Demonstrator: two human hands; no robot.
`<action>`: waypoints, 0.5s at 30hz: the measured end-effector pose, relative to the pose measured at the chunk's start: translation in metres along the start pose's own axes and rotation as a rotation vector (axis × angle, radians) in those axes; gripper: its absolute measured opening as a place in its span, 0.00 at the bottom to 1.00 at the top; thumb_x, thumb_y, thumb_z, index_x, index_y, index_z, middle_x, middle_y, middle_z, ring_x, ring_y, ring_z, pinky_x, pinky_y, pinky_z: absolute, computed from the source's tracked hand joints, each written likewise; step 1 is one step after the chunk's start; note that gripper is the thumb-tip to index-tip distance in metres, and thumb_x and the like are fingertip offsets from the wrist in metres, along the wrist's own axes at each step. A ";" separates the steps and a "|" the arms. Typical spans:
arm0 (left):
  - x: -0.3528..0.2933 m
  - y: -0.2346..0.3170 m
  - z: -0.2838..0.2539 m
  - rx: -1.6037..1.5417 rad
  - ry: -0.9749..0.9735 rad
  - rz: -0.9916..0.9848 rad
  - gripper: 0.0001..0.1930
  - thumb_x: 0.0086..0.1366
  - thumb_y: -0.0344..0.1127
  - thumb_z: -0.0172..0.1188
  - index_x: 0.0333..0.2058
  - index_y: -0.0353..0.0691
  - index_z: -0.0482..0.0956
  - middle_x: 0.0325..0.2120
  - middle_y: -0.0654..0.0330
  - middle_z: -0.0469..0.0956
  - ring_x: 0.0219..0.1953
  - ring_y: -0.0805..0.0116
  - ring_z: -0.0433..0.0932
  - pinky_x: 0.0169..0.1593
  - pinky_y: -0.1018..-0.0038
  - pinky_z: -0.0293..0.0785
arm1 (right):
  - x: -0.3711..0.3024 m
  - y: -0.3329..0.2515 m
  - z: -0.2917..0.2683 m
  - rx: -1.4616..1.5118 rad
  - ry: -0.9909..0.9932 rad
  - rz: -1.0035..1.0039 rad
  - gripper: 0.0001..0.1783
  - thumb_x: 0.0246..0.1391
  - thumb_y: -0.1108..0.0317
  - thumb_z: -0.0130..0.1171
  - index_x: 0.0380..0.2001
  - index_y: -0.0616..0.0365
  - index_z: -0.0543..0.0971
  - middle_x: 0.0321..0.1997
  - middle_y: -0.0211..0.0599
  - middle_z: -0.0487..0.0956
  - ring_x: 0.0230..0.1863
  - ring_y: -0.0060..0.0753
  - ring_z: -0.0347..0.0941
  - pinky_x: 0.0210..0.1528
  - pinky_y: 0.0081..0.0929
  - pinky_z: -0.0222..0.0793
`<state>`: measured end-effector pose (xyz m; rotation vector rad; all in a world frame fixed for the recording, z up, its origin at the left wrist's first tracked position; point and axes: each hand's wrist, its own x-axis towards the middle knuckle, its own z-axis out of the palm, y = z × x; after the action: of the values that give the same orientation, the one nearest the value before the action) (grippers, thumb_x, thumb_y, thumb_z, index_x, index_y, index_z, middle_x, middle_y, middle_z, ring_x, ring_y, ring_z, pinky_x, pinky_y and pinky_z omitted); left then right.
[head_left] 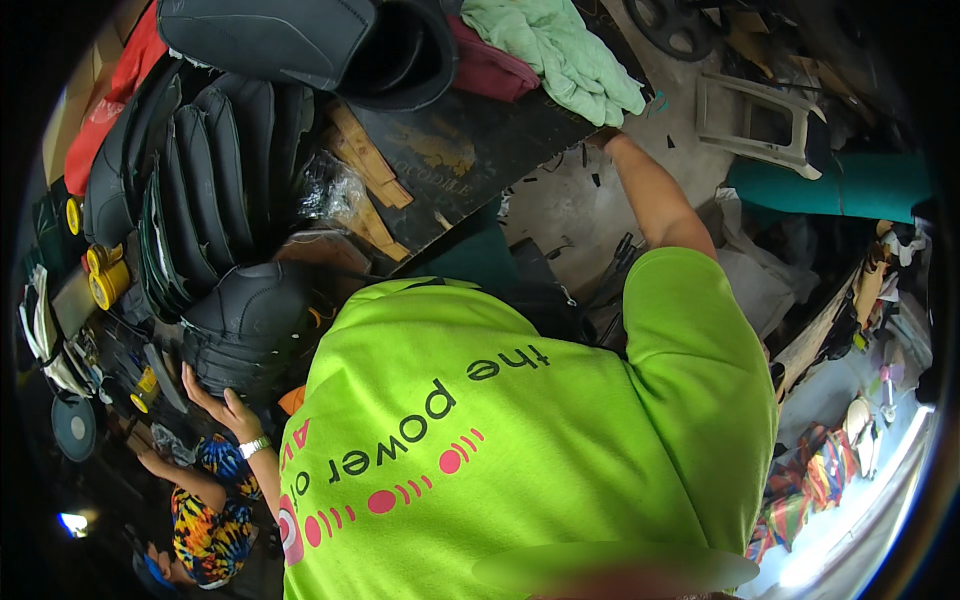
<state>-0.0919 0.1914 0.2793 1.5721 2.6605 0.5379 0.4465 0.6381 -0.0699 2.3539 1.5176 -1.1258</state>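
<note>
My left hand, with a watch on its wrist, is at the left with its fingers stretched out. It lies against or right beside a black stitched, rounded leather-like piece; I cannot tell if it presses on it. Behind that piece, several curved black panels stand stacked on edge. My right arm reaches far forward to the table's edge. There my right hand is mostly hidden at the black tabletop, just below a light green cloth. Its fingers do not show.
A large black hollow piece and a maroon cloth lie at the far side. Wooden strips rest on the tabletop. Yellow rolls are at left. A co-worker in patterned clothes is lower left. A plastic stool lies right.
</note>
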 end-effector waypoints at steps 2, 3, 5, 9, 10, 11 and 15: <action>0.000 0.001 0.000 -0.003 0.003 -0.010 0.37 0.66 0.57 0.46 0.64 0.33 0.58 0.64 0.46 0.59 0.66 0.49 0.56 0.69 0.55 0.47 | -0.003 -0.004 0.008 -0.027 -0.017 -0.013 0.21 0.58 0.62 0.49 0.52 0.54 0.77 0.57 0.45 0.75 0.55 0.45 0.73 0.53 0.37 0.69; 0.000 0.001 0.000 -0.007 0.006 -0.009 0.37 0.66 0.57 0.46 0.64 0.33 0.58 0.64 0.46 0.60 0.66 0.49 0.56 0.69 0.55 0.47 | -0.005 -0.005 0.011 -0.034 -0.022 -0.016 0.21 0.58 0.62 0.49 0.52 0.54 0.77 0.57 0.45 0.75 0.55 0.45 0.73 0.53 0.37 0.69; 0.000 0.001 0.000 -0.010 0.007 -0.015 0.37 0.66 0.57 0.46 0.64 0.33 0.58 0.64 0.46 0.60 0.66 0.49 0.56 0.69 0.55 0.47 | -0.008 -0.009 0.017 -0.055 -0.033 -0.025 0.21 0.57 0.61 0.50 0.52 0.54 0.77 0.57 0.45 0.75 0.55 0.45 0.73 0.53 0.37 0.69; -0.001 -0.001 0.001 -0.017 0.019 -0.016 0.37 0.66 0.57 0.47 0.64 0.33 0.58 0.64 0.47 0.60 0.66 0.50 0.57 0.69 0.56 0.47 | -0.011 -0.013 0.020 -0.083 -0.056 -0.041 0.21 0.57 0.61 0.50 0.52 0.53 0.77 0.57 0.45 0.75 0.55 0.45 0.73 0.54 0.37 0.69; -0.001 -0.001 0.002 -0.021 0.023 -0.016 0.37 0.66 0.56 0.47 0.64 0.34 0.59 0.64 0.47 0.60 0.66 0.50 0.57 0.69 0.56 0.47 | -0.011 -0.014 0.020 -0.088 -0.060 -0.044 0.21 0.57 0.60 0.51 0.53 0.53 0.77 0.57 0.45 0.75 0.55 0.45 0.73 0.54 0.37 0.69; -0.001 -0.002 0.003 -0.023 0.027 -0.021 0.37 0.66 0.56 0.47 0.63 0.34 0.59 0.63 0.47 0.60 0.66 0.50 0.57 0.69 0.56 0.47 | -0.012 -0.014 0.020 -0.091 -0.066 -0.044 0.21 0.57 0.60 0.51 0.53 0.53 0.77 0.57 0.45 0.75 0.56 0.45 0.73 0.54 0.37 0.69; -0.001 -0.004 0.005 -0.042 0.046 -0.032 0.37 0.65 0.57 0.47 0.64 0.34 0.59 0.63 0.47 0.61 0.66 0.50 0.58 0.69 0.56 0.48 | -0.015 -0.011 0.022 -0.109 -0.080 -0.048 0.22 0.57 0.59 0.52 0.53 0.53 0.77 0.57 0.45 0.75 0.56 0.45 0.73 0.54 0.37 0.69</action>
<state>-0.0932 0.1901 0.2730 1.5218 2.6837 0.6314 0.4227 0.6219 -0.0732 2.1869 1.5737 -1.1041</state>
